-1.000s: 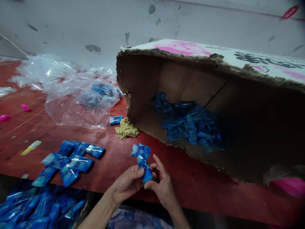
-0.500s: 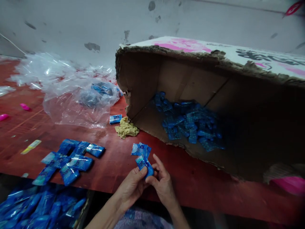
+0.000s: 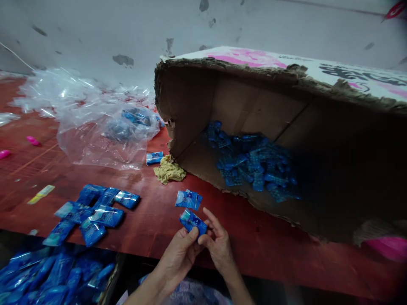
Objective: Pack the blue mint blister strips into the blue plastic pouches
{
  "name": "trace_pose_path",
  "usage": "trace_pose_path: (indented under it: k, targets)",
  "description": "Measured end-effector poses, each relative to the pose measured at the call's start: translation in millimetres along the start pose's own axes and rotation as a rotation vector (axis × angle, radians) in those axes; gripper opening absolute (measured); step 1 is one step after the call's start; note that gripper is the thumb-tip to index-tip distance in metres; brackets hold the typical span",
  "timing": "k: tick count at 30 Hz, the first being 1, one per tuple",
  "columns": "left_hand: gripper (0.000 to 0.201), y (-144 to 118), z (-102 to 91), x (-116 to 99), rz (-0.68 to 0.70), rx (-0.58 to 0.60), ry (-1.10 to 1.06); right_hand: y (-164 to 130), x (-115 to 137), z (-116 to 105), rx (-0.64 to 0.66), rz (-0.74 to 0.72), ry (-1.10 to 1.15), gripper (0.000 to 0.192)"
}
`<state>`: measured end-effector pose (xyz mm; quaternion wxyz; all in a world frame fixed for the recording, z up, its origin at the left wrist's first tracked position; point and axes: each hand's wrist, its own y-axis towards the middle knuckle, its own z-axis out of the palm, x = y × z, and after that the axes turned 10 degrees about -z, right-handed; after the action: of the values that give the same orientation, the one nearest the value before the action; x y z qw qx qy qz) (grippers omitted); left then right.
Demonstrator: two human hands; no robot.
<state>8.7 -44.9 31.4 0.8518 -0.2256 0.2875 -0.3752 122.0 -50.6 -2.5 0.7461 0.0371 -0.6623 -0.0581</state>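
From the head view, both hands meet at the near edge of the red tabletop [image 3: 152, 220]. The left hand [image 3: 179, 256] and the right hand [image 3: 218, 248] pinch one small blue packet [image 3: 193, 221] between thumbs and fingertips, each closed on an end of it, and hold it just above the wood. A second blue packet [image 3: 188, 199] lies flat on the tabletop just beyond it, apart from the fingers.

Much is hard to read. The cardboard box [image 3: 286, 106] lies on its side with its torn mouth facing the person; its right part falls into deep shadow and runs out of the picture, so the heap of blue pieces [image 3: 254, 165] inside blurs into the dark. A clear plastic bag [image 3: 108, 135] veils more blue packets; their number cannot be told. The bin of packets [image 3: 47, 275] below the tabletop edge is cut off at the bottom left. The forearms leave the frame at the bottom.

A loose pile of packets [image 3: 92, 212] lies left of the hands, well apart. A yellowish cloth [image 3: 169, 171] sits at the box's corner. Bare wood lies between the pile, the hands and the box's ragged lower lip.
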Motion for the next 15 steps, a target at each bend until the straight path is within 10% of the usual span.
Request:
trace_pose_path:
  k: [15]
  targets:
    - [0.018,-2.8,-2.8,-15.3,-0.013,0.003,0.081,2.9,0.6,1.1,-0.007,0.001,-0.141,0.052]
